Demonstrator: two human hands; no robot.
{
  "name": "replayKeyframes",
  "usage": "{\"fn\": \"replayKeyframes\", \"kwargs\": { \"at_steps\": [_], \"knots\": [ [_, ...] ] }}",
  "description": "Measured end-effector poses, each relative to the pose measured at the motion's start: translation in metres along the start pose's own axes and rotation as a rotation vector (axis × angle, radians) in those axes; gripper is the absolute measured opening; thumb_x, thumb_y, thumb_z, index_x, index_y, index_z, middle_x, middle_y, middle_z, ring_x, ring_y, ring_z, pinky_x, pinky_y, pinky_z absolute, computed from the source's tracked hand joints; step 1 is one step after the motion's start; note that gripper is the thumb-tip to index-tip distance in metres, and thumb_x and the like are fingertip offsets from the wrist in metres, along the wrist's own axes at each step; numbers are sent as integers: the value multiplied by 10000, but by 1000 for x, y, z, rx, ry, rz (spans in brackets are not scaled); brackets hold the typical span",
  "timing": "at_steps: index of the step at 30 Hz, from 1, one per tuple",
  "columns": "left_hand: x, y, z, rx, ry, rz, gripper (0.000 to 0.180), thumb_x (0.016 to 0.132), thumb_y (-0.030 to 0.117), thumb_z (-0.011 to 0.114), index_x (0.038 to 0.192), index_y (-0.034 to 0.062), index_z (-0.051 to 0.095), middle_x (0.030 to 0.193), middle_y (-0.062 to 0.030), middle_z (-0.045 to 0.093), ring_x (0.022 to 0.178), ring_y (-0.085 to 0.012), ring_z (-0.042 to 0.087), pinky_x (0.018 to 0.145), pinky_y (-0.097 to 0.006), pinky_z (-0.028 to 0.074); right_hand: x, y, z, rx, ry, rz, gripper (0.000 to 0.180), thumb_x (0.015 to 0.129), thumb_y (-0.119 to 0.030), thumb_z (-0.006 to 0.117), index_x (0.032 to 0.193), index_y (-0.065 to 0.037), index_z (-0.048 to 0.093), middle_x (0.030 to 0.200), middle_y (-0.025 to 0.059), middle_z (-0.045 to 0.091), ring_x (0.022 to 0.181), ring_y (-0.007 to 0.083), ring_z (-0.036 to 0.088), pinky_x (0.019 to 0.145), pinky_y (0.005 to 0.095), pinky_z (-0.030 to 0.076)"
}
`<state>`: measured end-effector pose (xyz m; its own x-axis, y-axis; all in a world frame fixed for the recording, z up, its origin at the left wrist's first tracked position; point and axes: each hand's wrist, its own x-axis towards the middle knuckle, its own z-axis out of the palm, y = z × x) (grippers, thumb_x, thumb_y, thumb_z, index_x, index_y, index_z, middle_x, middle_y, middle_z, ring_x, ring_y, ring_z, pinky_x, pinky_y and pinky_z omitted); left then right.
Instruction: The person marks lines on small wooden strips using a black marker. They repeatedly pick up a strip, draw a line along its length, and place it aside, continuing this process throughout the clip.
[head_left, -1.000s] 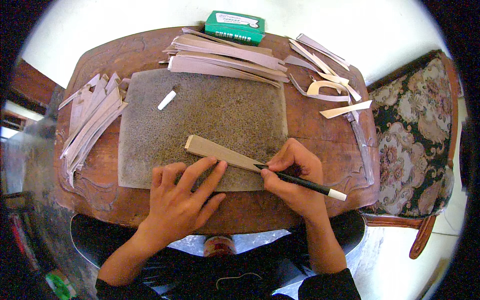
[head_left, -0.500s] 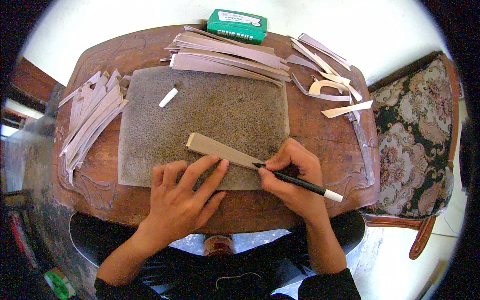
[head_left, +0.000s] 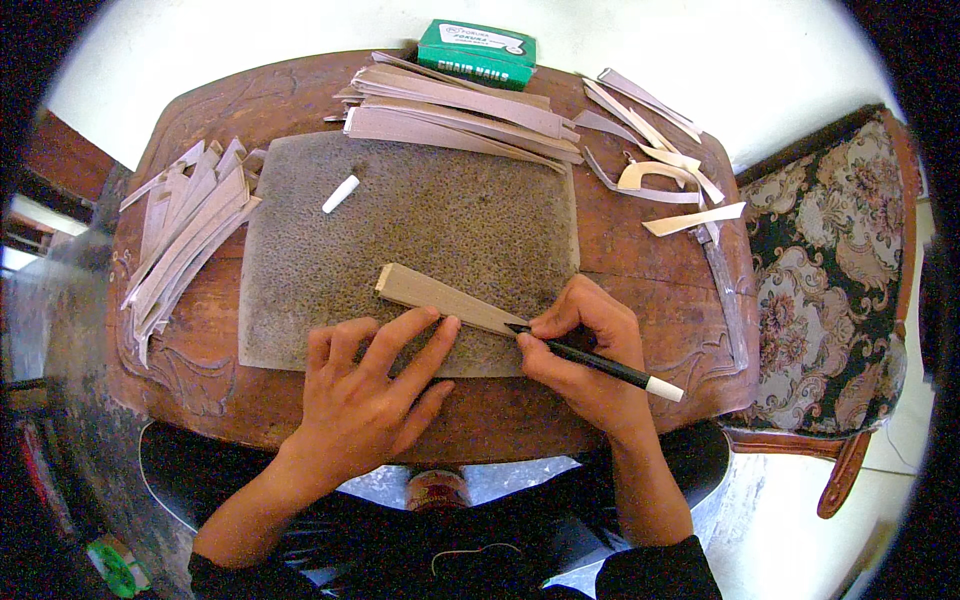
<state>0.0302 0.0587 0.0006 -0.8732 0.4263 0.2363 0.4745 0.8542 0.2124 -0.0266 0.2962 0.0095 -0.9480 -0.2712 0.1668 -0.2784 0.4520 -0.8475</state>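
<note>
On the speckled mat (head_left: 300, 265), near its front edge, lies a tapered wooden strip (head_left: 430, 292) — the left hand (head_left: 362, 388), fingers spread and gripping nothing, rests its fingertips on it. At the mat's near right corner the right hand (head_left: 590, 365) is closed around a black marker (head_left: 607, 367), tip at the strip. A white cap (head_left: 341, 194) lies toward the mat's far left; stacked strips (head_left: 455, 128) line its far edge

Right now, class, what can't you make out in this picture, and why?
All in the head view:
Wooden strip: narrow end, hidden by the right hand.
Black pen: any mark under its tip, too small to tell.
Green box: contents, hidden by its sides.
Dark sleeves: cut off by the lower edge.
</note>
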Motion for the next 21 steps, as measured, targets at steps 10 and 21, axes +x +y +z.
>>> {"fn": "replayKeyframes", "kwargs": {
  "at_steps": [10,21],
  "knots": [
    [1,-1,3,30,54,12,550,824,363,740,1339,200,641,1348,42,550,1041,-228,465,879,-411,366,-1,6,2,31,28,-33,221,716,-104,801,763,-38,595,744,86,585,668,229,607,599,328,475],
    [0,0,1,11,15,2,563,830,315,744,1367,190,631,1366,-13,554,1100,-287,484,973,-446,393,-3,12,-3,203,65,31,231,705,-72,788,729,-39,560,734,78,604,664,181,598,615,302,471]
  ]
}}
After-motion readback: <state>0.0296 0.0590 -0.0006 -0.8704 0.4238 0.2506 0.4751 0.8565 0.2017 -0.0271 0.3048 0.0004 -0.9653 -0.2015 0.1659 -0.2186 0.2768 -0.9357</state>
